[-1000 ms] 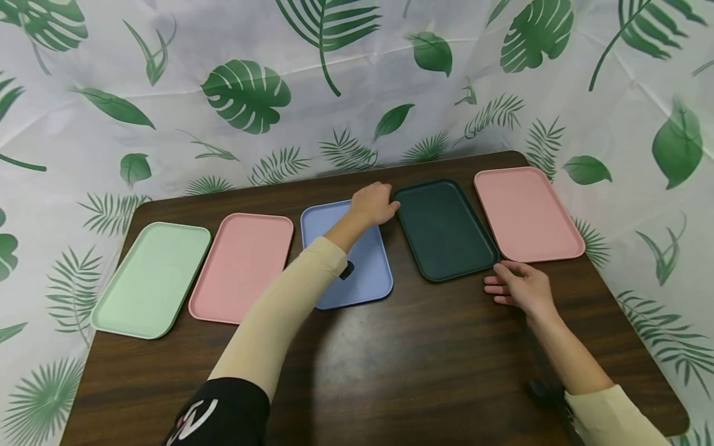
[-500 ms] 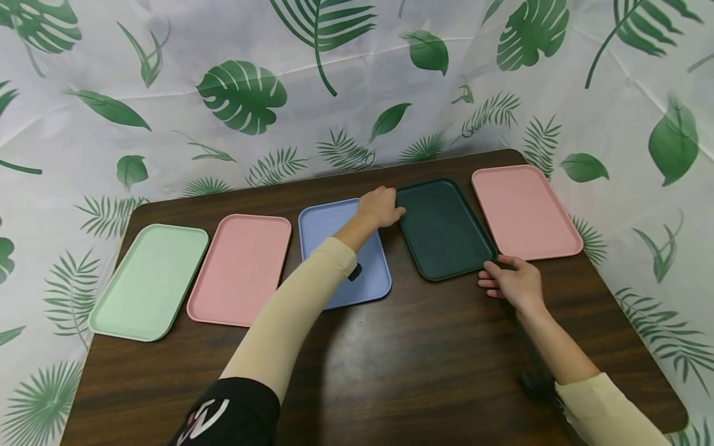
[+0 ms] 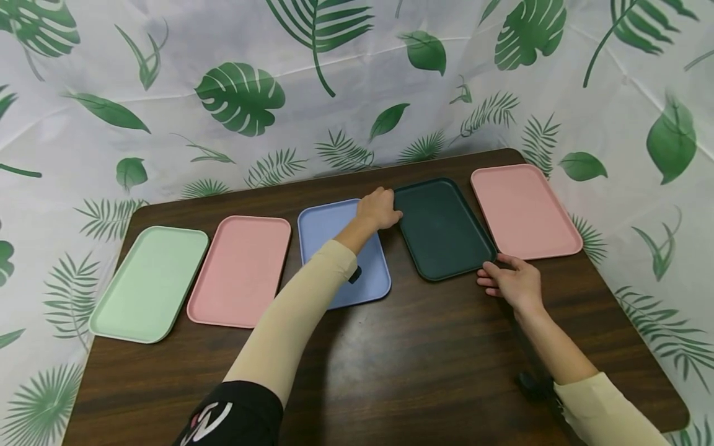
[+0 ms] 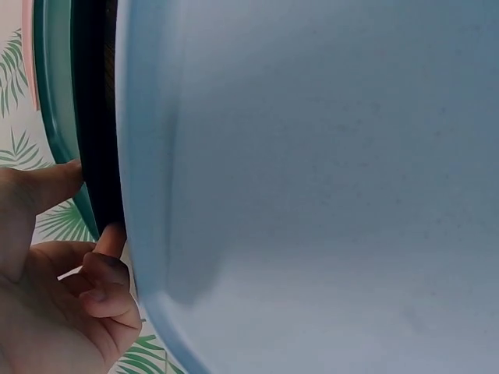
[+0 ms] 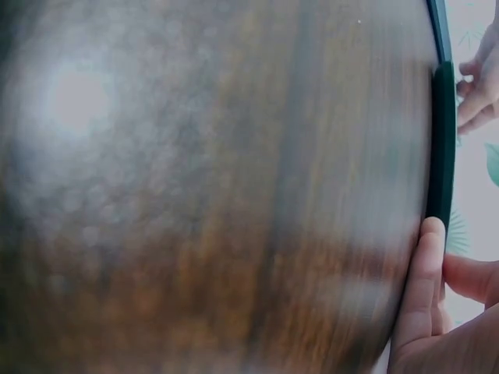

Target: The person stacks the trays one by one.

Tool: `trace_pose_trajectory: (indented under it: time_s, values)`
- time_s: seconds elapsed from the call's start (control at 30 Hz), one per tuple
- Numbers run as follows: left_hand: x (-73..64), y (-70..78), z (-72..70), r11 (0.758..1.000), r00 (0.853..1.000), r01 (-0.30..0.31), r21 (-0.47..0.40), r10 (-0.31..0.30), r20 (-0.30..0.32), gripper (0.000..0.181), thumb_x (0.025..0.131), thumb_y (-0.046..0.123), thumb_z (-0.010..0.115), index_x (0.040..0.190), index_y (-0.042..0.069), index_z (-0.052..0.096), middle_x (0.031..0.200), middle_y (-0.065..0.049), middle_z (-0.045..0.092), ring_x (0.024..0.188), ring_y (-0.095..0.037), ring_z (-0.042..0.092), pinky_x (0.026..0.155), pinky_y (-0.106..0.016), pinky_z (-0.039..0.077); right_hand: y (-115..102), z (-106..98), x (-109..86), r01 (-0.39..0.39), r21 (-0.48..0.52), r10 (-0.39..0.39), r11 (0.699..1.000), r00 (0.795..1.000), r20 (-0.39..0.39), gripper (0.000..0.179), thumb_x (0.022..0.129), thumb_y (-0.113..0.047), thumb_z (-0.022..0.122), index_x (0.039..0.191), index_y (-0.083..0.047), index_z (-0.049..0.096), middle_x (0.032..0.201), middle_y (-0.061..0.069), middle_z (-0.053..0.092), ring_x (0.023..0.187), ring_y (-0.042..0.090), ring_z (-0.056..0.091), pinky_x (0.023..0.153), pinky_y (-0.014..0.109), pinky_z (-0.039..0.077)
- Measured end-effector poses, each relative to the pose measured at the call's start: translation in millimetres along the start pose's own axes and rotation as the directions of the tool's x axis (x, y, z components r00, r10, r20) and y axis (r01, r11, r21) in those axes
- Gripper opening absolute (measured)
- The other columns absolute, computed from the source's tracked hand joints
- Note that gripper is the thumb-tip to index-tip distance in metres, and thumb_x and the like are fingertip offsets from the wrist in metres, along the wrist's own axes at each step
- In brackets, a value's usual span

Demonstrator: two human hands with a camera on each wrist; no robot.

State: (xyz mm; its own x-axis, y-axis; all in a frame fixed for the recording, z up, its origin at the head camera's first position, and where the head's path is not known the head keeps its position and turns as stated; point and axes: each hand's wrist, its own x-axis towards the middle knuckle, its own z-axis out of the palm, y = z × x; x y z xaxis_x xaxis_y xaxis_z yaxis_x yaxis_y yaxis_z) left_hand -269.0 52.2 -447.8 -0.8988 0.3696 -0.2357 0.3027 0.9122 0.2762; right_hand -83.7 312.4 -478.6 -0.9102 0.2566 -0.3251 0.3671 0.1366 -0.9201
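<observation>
A dark green tray lies flat on the wooden table between a blue tray and a pink tray. My left hand reaches over the blue tray and grips the dark tray's far left corner; in the left wrist view its thumb and curled fingers meet the dark rim. At the near right corner my right hand pinches the same tray, thumb on the edge and other fingers spread below. The left forearm hides part of the blue tray.
Further left lie a second pink tray and a light green tray. A leaf-patterned cloth hangs behind the brown table. The dark tray's right edge sits close to the right pink tray.
My right hand has moved slightly left onto the dark tray's near right corner. The left hand has shifted a little at the far corner. The trays look unmoved on the table.
</observation>
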Motion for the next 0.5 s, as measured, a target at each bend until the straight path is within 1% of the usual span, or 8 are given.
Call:
trace_pose_trajectory:
  time_s: [0.1, 0.23, 0.5]
  values:
    - [0.1, 0.2, 0.4, 1.0, 1.0, -0.005, 0.003, 0.005, 0.004, 0.042, 0.097, 0.043, 0.059, 0.124, 0.012, 0.057, 0.122, -0.006, 0.054, 0.093, -0.022, 0.058, 0.078, -0.038, 0.049, -0.4, 0.4, -0.3, -0.007, 0.009, 0.007, 1.0, 1.0, -0.003, 0.067, 0.098, -0.017, 0.062, 0.147, 0.012, 0.027, 0.08, -0.002, 0.073, 0.07, 0.01, 0.072, 0.06, 0.026, 0.056]
    - [0.5, -0.6, 1.6, 1.0, 1.0, 0.0, -0.007, 0.0, 0.005, 0.048, 0.097, 0.043, 0.059, 0.132, 0.011, 0.054, 0.127, -0.007, 0.053, 0.095, -0.022, 0.058, 0.078, -0.038, 0.049, -0.6, 1.1, -0.5, -0.008, 0.014, 0.008, 1.0, 1.0, -0.001, 0.069, 0.097, -0.017, 0.062, 0.148, 0.011, 0.026, 0.08, -0.002, 0.074, 0.07, 0.01, 0.071, 0.059, 0.025, 0.056]
    - [1.3, -1.5, 2.4, 0.999, 1.0, 0.003, -0.039, -0.003, 0.005, 0.06, 0.096, 0.042, 0.06, 0.145, 0.01, 0.045, 0.139, -0.009, 0.049, 0.111, -0.025, 0.057, 0.083, -0.04, 0.05, 0.6, 0.8, -0.8, -0.021, 0.013, 0.022, 1.0, 1.0, -0.017, 0.067, 0.097, -0.019, 0.062, 0.148, 0.009, 0.028, 0.079, -0.006, 0.073, 0.071, 0.009, 0.071, 0.06, 0.024, 0.055]
